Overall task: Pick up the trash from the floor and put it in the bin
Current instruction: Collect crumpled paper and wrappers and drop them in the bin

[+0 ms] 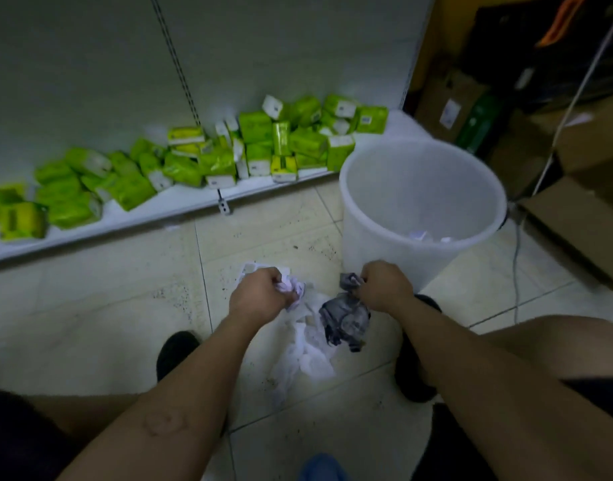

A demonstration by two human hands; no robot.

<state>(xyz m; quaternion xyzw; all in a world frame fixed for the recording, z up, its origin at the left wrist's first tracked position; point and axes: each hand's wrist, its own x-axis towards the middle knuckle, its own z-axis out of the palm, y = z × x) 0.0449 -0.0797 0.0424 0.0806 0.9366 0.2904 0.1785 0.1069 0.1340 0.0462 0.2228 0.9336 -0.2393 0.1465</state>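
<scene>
A pile of trash lies on the tiled floor between my feet: crumpled white paper and plastic (308, 355) with a dark grey plastic bag (345, 317) on its right side. My left hand (259, 295) is closed around a crumpled white paper wad (292, 288) at the pile's top. My right hand (384, 284) pinches the upper end of the grey bag. A white round bin (374, 234) stands just beyond my right hand, open at the top, with a few white scraps at its bottom.
A low white shelf (180, 203) along the wall carries several green tissue packs (263, 147). Cardboard boxes (575, 223) and a thin cable (515, 258) sit right of the bin. My dark shoes (174, 352) flank the pile.
</scene>
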